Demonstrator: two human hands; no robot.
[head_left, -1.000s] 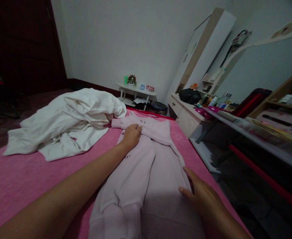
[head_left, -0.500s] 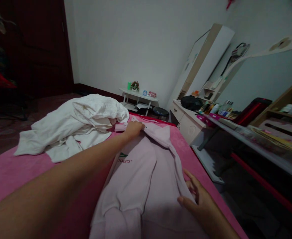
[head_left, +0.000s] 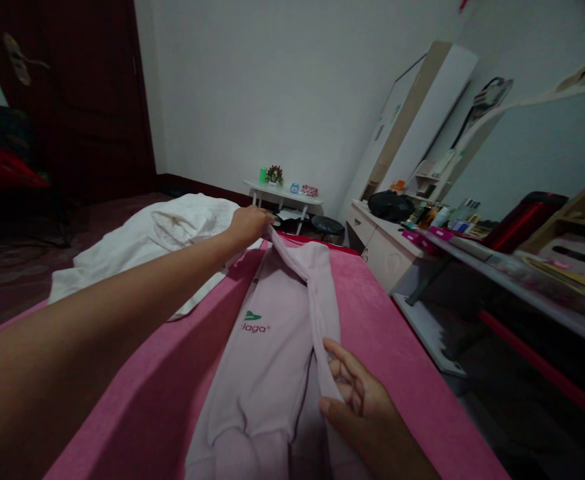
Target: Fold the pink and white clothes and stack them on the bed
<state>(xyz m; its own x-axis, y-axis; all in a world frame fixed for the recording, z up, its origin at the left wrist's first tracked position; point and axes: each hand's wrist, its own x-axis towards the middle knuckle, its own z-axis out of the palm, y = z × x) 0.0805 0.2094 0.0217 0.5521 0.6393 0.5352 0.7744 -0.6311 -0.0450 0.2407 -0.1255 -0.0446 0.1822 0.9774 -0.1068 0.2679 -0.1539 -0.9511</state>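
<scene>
Two hands (head_left: 253, 225) (head_left: 360, 393) — one pink garment (head_left: 272, 360) — both pinching.

There are two hands, one left hand (head_left: 251, 225) and one right hand (head_left: 360, 397), one pink sweatshirt (head_left: 272, 340), one white cloth heap (head_left: 147, 243), one door (head_left: 72, 100), one small table (head_left: 285, 192), one green cup (head_left: 263, 175), one plant (head_left: 274, 175), one stool (head_left: 327, 225) and one black bag (head_left: 390, 206). The bottles (head_left: 441, 217) number several, too small to count exactly.
</scene>
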